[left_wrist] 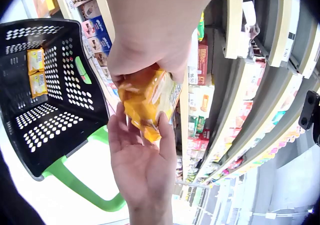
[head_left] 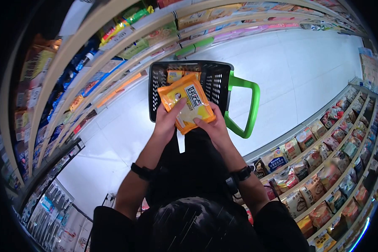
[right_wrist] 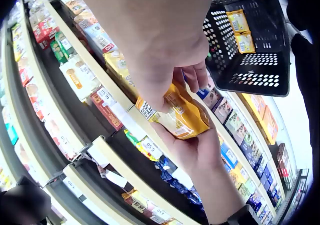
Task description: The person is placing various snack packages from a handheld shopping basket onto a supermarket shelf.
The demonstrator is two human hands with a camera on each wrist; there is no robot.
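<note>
Packet: orange-and-yellow flat plastic snack packet (head_left: 187,103), held over the 6 o'clock rim of the black perforated plastic basket (head_left: 216,80).
Left hand (head_left: 167,119): fingers curled on its 8 o'clock edge.
Right hand (head_left: 216,128): fingers pinching its 4 o'clock corner.
Handling: likely light, soft, slick film with crushable contents; grip the sealed edges.

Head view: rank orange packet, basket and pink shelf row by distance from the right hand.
1. orange packet: held in the right hand.
2. basket: on the floor, just ahead of the hand.
3. pink shelf row: down the aisle, beyond the basket.
</note>
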